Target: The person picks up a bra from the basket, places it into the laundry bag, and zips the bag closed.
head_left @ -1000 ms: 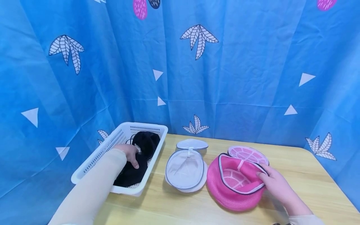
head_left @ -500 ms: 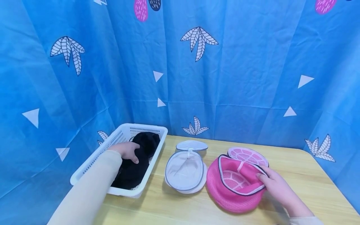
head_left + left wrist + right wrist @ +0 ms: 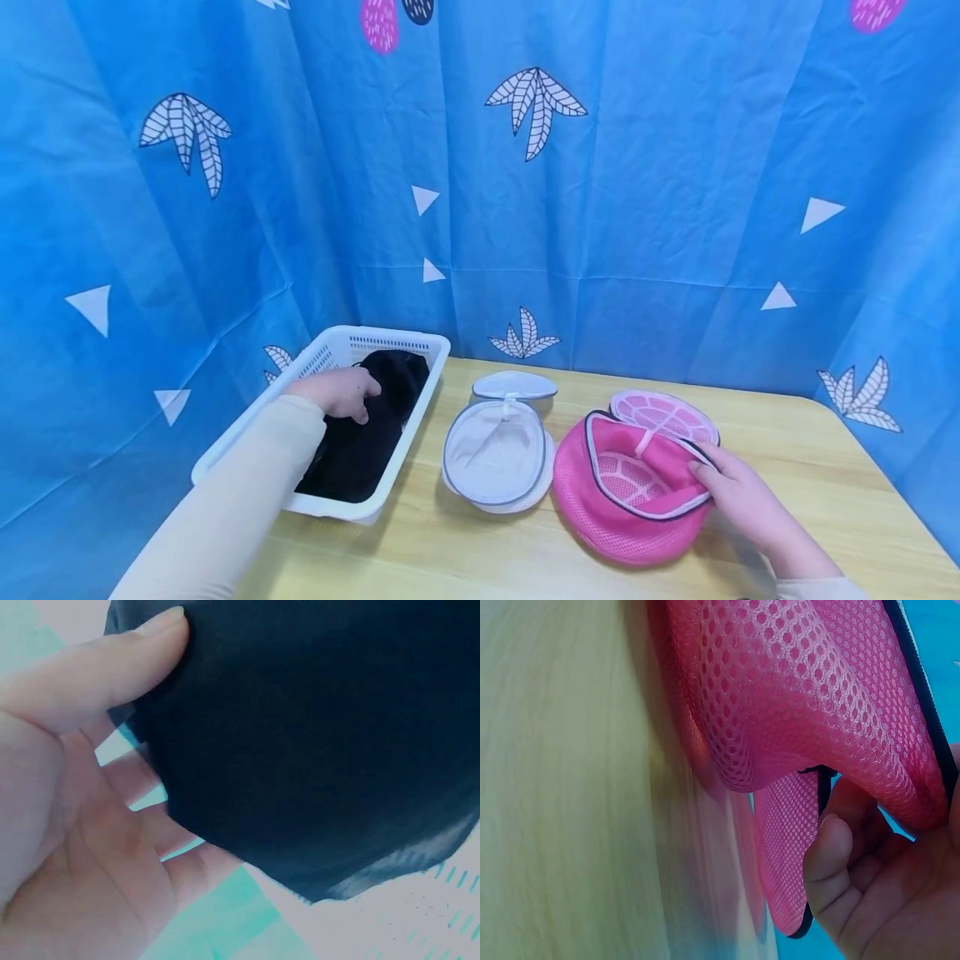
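My left hand [image 3: 337, 393] is over the white basket [image 3: 437, 379], at the black fabric inside. In the left wrist view, its thumb lies on a piece of black cloth [image 3: 300, 735] with the fingers behind it, pinching the edge. The cloth's exact kind cannot be told. A second black bundle [image 3: 397, 371] lies at the basket's far end. My right hand [image 3: 738, 496] grips the rim of a pink mesh laundry bag [image 3: 626, 542], whose round lid is folded back and mouth open. In the right wrist view the pink mesh [image 3: 780, 690] hangs from that hand.
Between the basket and the pink bag stands a white laundry bag [image 3: 491, 458] with its lid [image 3: 513, 384] flipped back. All rest on a wooden table [image 3: 420, 550]. A blue patterned curtain [image 3: 660, 208] closes off the back and sides.
My left hand has shifted slightly back and up in the basket, and the black cloth under it has spread over the near part. The right hand keeps its grip on the pink bag.
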A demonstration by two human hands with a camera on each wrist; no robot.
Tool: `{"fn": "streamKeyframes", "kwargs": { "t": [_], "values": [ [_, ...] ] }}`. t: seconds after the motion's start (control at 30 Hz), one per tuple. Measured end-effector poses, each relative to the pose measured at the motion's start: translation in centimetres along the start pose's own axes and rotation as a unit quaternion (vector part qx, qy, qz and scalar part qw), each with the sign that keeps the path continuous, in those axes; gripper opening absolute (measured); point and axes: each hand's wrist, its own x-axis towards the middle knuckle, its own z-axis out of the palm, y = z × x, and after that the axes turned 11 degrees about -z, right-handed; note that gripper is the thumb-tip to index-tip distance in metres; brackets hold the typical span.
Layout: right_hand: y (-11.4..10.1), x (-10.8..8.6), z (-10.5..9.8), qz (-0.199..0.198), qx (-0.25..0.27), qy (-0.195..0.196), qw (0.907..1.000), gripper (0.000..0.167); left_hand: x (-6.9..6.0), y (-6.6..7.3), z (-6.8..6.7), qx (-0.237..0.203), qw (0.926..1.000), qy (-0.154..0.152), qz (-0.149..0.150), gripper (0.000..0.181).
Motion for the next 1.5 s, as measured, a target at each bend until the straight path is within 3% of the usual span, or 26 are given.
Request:
{"fn": "streamKeyframes", "kwargs": {
  "t": [0.2, 0.43, 0.7, 0.83, 1.0, 1.23, 1.4, 1.5],
  "values": [
    [0.1, -0.2, 0.1, 0.000, 0.004, -0.003, 1.0000, 0.057, -1.0, 0.5, -1.0, -0.002, 0.9994, 0.029, 0.020, 0.049],
    [0.2, -0.2, -0.1, -0.005, 0.005, -0.004, 1.0000, 0.056, -2.2, 0.5, -2.7, 0.007, 0.9960, 0.083, 0.032, 0.049],
    [0.2, -0.2, -0.2, -0.004, 0.012, -0.012, 0.9998, 0.057, -3.7, 0.1, -5.3, -0.059, 0.9870, 0.149, 0.010, 0.056],
    [0.2, -0.2, -0.1, -0.006, 0.012, -0.013, 0.9998, 0.057, -4.8, 0.3, -7.1, -0.081, 0.9782, 0.190, 0.022, 0.050],
    [0.1, -0.3, -0.1, -0.007, 0.007, -0.015, 0.9998, 0.057, -6.3, 1.9, -8.6, -0.108, 0.9585, 0.260, 0.044, 0.047],
    [0.0, -0.5, -0.2, -0.008, 0.011, -0.014, 0.9998, 0.057, -7.3, 6.0, -9.0, -0.138, 0.9309, 0.329, 0.076, 0.043],
    [0.0, -0.5, -0.2, -0.005, 0.008, -0.016, 0.9998, 0.059, -7.6, 9.0, -8.9, -0.172, 0.8991, 0.381, 0.129, 0.037],
    [0.2, -0.5, -0.2, -0.006, 0.008, -0.017, 0.9998, 0.058, -7.5, 10.9, -8.8, -0.197, 0.8839, 0.398, 0.146, 0.037]
  ]
}}
